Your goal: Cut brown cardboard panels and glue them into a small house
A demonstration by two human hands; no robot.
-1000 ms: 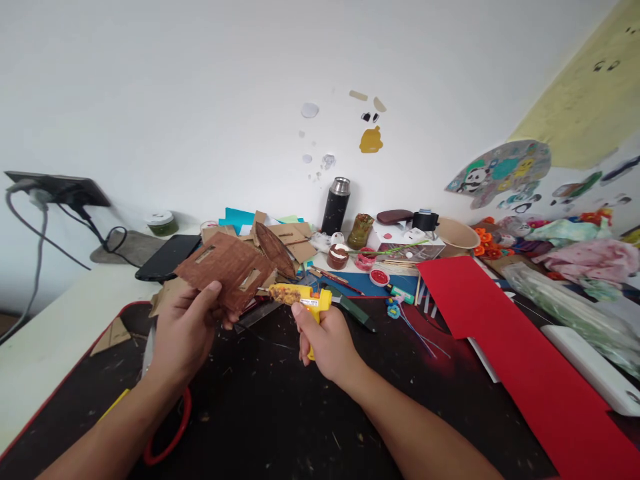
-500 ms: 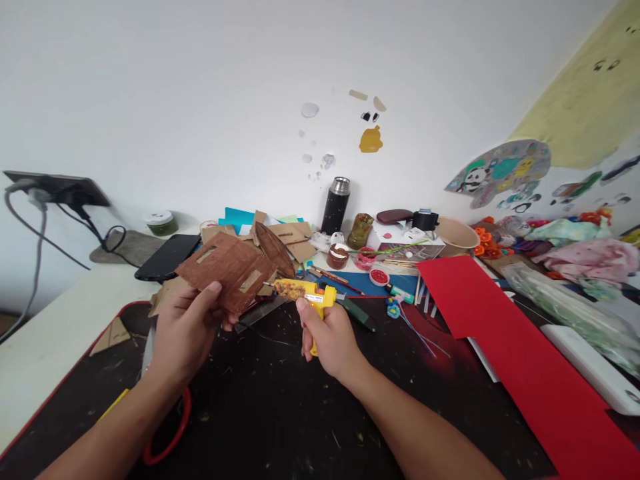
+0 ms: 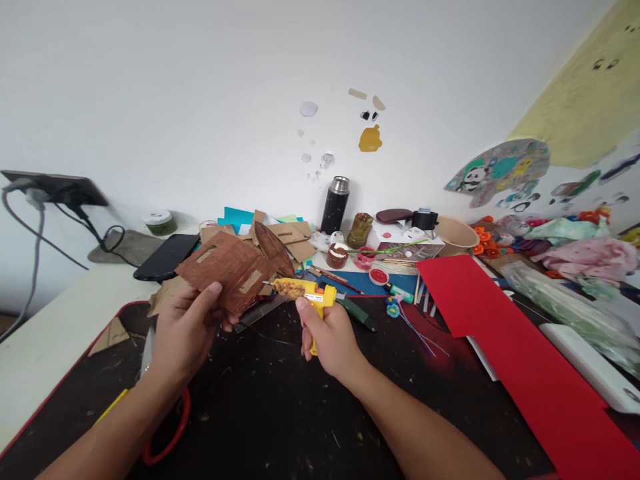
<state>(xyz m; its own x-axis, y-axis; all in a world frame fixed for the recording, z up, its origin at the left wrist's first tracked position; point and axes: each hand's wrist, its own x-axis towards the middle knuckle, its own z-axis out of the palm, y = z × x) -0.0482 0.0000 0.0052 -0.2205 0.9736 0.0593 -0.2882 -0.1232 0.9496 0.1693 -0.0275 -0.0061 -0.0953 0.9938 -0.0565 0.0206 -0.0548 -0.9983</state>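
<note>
My left hand [image 3: 187, 327] grips a brown painted cardboard piece [image 3: 225, 267] by its lower edge, thumb on the front face. Two slots are cut through the piece. In my right hand [image 3: 330, 333] is a yellow glue gun [image 3: 313, 293], fingers wrapped round its handle. Its nozzle points left, at the right edge of the cardboard; whether the tip touches it I cannot tell. Brown crust covers the gun's front end. Behind the cardboard stands a brown oval piece [image 3: 274, 250], partly hidden. Under my left forearm lie scissors with a red handle [image 3: 173, 433].
A black flask [image 3: 335, 207] stands against the wall, with paint jars [image 3: 337, 255] in front. Red card [image 3: 500, 347] covers the right side of the dark mat [image 3: 280, 413]. A phone [image 3: 167, 257] lies at left. A green pen-shaped tool [image 3: 357, 315] sits behind the glue gun.
</note>
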